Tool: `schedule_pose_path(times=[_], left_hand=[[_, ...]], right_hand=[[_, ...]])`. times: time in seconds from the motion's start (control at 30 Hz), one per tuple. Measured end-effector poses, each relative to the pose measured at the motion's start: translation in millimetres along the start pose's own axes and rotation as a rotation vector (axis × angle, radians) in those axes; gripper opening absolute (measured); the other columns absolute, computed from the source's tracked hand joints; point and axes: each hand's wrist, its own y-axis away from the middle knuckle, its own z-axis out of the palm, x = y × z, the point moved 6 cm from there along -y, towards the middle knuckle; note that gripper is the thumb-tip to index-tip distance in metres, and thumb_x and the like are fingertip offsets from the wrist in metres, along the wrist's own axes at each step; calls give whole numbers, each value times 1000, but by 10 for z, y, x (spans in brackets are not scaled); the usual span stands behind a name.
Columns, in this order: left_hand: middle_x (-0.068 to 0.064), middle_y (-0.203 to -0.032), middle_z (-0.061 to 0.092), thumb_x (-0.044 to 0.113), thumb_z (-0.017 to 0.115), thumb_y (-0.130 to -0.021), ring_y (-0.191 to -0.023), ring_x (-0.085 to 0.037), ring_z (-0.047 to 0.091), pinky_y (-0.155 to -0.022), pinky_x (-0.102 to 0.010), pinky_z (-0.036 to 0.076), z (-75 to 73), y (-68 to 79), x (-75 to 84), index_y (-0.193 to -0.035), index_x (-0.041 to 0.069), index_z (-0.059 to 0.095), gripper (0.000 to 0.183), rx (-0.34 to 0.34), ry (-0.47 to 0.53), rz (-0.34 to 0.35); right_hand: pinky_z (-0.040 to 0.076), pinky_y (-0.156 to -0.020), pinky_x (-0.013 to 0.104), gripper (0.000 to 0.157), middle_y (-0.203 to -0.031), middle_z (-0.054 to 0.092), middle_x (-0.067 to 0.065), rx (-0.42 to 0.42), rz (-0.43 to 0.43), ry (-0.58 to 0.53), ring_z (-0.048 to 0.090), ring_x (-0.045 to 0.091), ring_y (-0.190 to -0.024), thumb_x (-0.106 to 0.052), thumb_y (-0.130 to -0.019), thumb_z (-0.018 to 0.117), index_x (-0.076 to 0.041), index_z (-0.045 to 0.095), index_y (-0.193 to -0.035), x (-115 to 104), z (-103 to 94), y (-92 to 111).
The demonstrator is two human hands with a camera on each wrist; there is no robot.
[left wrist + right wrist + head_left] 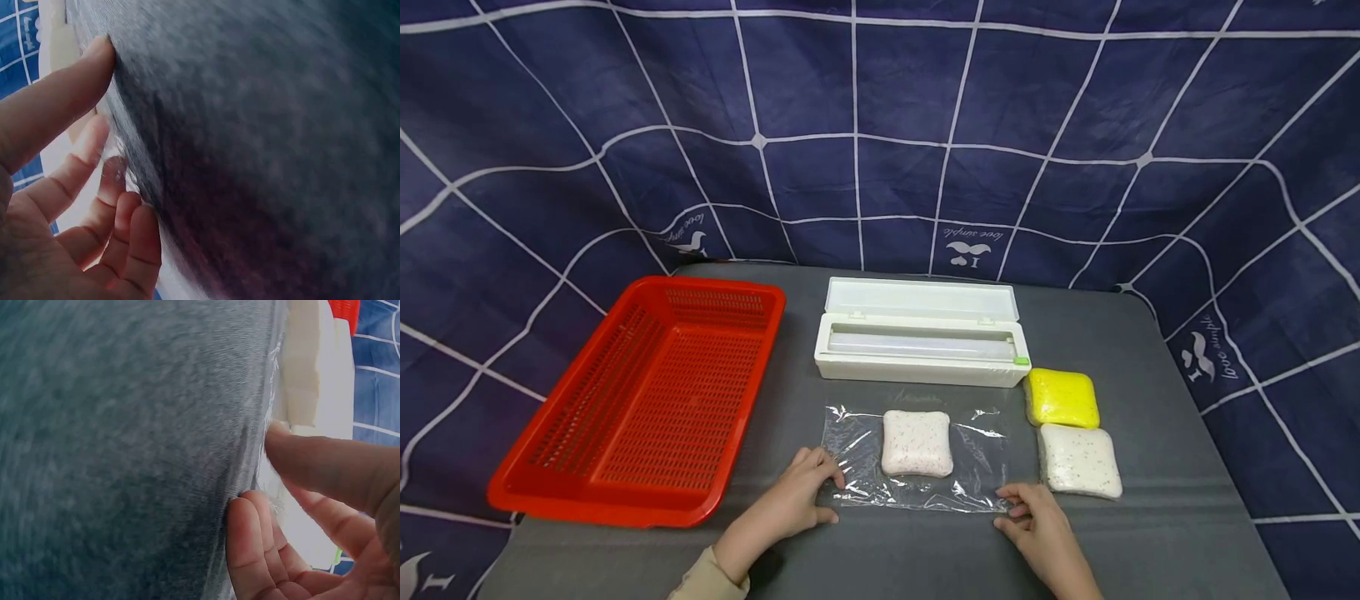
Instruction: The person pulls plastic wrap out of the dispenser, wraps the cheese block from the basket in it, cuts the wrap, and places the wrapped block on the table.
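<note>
A clear sheet of cling film (857,467) lies on the grey table, with a pinkish-white, speckled, soap-like square bar (916,443) on its middle. At the film's near left corner is my left hand (797,492), its fingertips touching the edge and its thumb apart from them. My right hand (1037,529) is at the near right corner, fingers loosely bent, with a gap between thumb and fingers in the right wrist view. To the right sit a yellow bar (1062,398) and, nearer me, a white speckled bar (1079,461).
Behind the film stands a white cling film dispenser (917,372), its lid tipped back and a roll inside. A red plastic basket (741,400) is at the left of the grey table (895,558). A blue checked cloth (895,100) hangs behind and at the sides.
</note>
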Motion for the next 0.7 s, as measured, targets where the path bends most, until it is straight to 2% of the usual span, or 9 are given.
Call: schedule_pose_path(times=[0.13, 0.27, 0.33, 0.5, 0.7], left_hand=[[10, -88, 48, 12, 90, -64, -87, -10, 41, -76, -28, 44, 0, 14, -14, -80, 20, 62, 33, 48, -22, 36], [10, -86, 47, 13, 87, -70, -84, -9, 42, -73, -26, 44, 9, 9, 14, -73, 21, 59, 30, 80, -105, 87], [8, -86, 47, 14, 86, -72, -83, -10, 42, -72, -26, 44, 7, 7, 37, -72, 20, 58, 29, 94, -161, 110], [7, -84, 47, 18, 84, -76, -81, -10, 43, -70, -26, 43, 1, 44, 66, -73, 20, 57, 27, 132, -240, 118], [13, -78, 46, 13, 82, -76, -77, -5, 41, -67, -22, 42, -67, 114, 109, -77, 22, 54, 30, 223, -175, 121]], right_hand=[[51, -63, 18, 34, -86, 52, 1, 32, -108, 37, 49, 2, -73, 8, -68, 83, -10, 70, -93, -22, 11, 12], [47, -57, 19, 31, -74, 49, -7, 163, -275, 107, 45, -3, -64, 9, -64, 84, -13, 68, -79, -72, -16, 29], [45, -56, 19, 31, -70, 48, -9, 204, -318, 142, 43, -4, -62, 8, -64, 84, -15, 66, -74, -83, -27, 39], [43, -56, 20, 23, -69, 49, -10, 184, -257, 181, 43, -5, -62, 0, -72, 82, -16, 66, -71, -62, -56, 37], [45, -54, 19, 19, -67, 57, -10, 212, -207, 110, 46, -6, -60, -4, -70, 85, -14, 70, -72, -74, -167, 35]])
